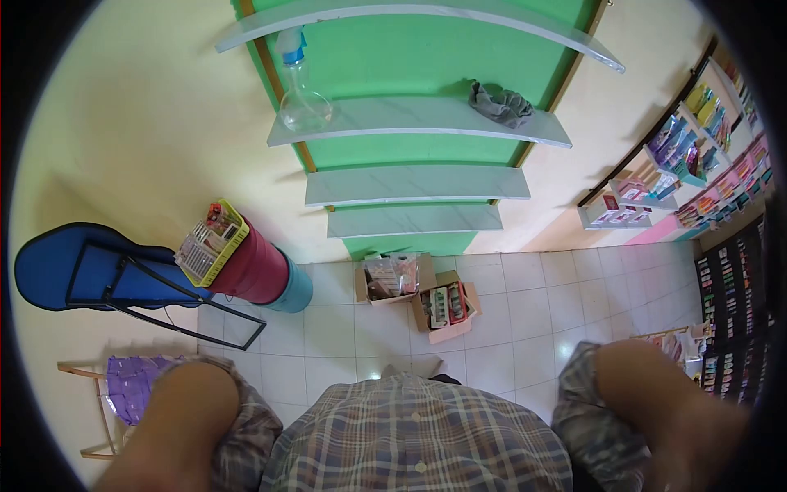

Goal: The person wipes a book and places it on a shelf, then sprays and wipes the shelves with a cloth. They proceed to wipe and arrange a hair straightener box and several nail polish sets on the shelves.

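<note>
Both of my bent arms show at the lower corners, out of plaid sleeves. My left forearm (pixel 176 426) runs off the bottom left edge, and its hand lies outside the view. On the other side my right forearm (pixel 672 394) blurs into the dark lower right rim; no fingers can be made out there. Ahead stands a shelf unit with a green back. A clear round spray bottle (pixel 305 108) with a blue and white head is on one marbled shelf (pixel 402 119). Farther right along that shelf lies a crumpled grey cloth item (pixel 502 105).
Two open cardboard boxes (pixel 447 332) with packaged goods sit on the tiled floor (pixel 328 328). At left are a yellow basket (pixel 234 250) on a red bin (pixel 258 266), a folded blue board (pixel 61 266) and a purple woven item (pixel 135 389). Stocked racks (pixel 725 312) line the right.
</note>
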Demonstrator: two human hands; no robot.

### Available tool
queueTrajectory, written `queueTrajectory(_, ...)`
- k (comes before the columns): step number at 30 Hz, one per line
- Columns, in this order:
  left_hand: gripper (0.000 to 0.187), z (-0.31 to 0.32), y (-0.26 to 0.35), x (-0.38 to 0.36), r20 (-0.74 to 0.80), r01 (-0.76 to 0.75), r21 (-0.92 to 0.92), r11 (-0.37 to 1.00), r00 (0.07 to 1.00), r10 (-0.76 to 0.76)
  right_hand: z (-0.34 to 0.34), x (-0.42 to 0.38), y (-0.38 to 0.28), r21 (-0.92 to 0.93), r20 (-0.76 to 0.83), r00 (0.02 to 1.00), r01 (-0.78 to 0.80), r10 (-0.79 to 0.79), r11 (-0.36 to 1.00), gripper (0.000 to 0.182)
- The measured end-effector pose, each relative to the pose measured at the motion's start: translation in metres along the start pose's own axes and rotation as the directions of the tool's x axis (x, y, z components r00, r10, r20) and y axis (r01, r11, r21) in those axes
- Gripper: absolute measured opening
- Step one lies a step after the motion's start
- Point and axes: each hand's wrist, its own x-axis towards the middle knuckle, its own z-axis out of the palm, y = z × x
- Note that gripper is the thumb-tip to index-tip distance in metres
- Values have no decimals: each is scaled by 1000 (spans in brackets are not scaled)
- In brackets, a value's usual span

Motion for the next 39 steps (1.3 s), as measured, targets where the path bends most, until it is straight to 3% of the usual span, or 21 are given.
queueTrajectory(1,30,26,-21,-33,-347,-7,19,1000,938,13,-21,-45,2,92,-491,871,59,-6,994,25)
queueTrajectory(2,31,38,-29,-70,-651,-13,42,999,758,37,-27,-94,4,140,-854,520,158,39,977,14)
queueTrajectory(3,31,34,-24,-112,-647,-9,45,999,762,36,-19,-138,6,144,-856,515,154,45,978,14)
queueTrajectory(4,37,22,-13,-165,-313,499,-22,867,820,-480,-7,-185,2,55,-567,679,-534,466,844,12)
queueTrajectory(5,50,11,7,-221,51,864,111,491,488,-871,3,-236,-10,-284,-288,413,-898,864,335,15)
queueTrajectory(6,49,3,39,-274,116,970,102,221,209,-971,6,-292,-41,-106,-316,53,-994,947,20,17)
queueTrajectory(7,50,-3,87,-321,78,982,190,-22,-37,-996,8,-342,-92,33,-392,-321,-942,862,-335,14)
queueTrajectory(8,49,-17,143,-360,42,921,210,-329,-345,-938,2,-397,-157,-11,-483,-513,-807,710,-590,26)
queueTrajectory(11,43,-51,272,-399,55,613,630,-478,-648,-759,-16,-480,-354,-161,-609,-688,-381,396,-910,26)
queueTrajectory(13,38,-58,318,-404,92,521,616,-591,-792,-603,-13,-444,-393,-241,-595,-786,-27,169,-970,31)
queueTrajectory(14,41,-75,343,-429,208,509,709,-488,-813,-544,-16,-442,-417,-232,-598,-787,-9,150,-973,31)
queueTrajectory(15,45,-93,365,-459,313,505,780,-370,-827,-468,-25,-450,-446,-675,-285,-890,-78,356,-734,33)
queueTrajectory(16,45,-105,383,-480,321,505,782,-366,-829,-458,-29,-455,-460,-919,105,-920,-235,377,-317,36)
queueTrajectory(17,48,-113,399,-498,280,415,787,-457,-900,-334,-29,-457,-457,-918,100,-923,-230,372,-324,36)
queueTrajectory(19,51,-108,402,-500,236,299,791,-533,-954,-185,-21,-467,-441,-899,264,-960,-281,96,-336,38)
queueTrajectory(21,53,-78,368,-472,153,169,918,-360,-986,-72,-8,-479,-413,-883,208,-978,-176,-26,-435,36)
queueTrajectory(23,52,-64,357,-468,198,188,905,-381,-980,-12,1,-466,-375,-576,-172,-973,-25,151,-817,33)
queueTrajectory(27,44,-41,364,-487,195,171,927,-333,-980,40,6,-502,-370,-542,-242,-945,-55,218,-839,36)
queueTrajectory(34,23,8,349,-571,140,326,826,-459,-908,-394,21,-611,-353,-509,-280,-935,-47,217,-860,34)
queueTrajectory(37,23,37,340,-656,225,399,849,-346,-866,-446,46,-686,-342,-307,-278,-932,-142,231,-941,38)
queueTrajectory(39,24,61,334,-722,358,522,820,-235,-787,-502,72,-749,-345,170,-195,-974,-150,116,-974,45)
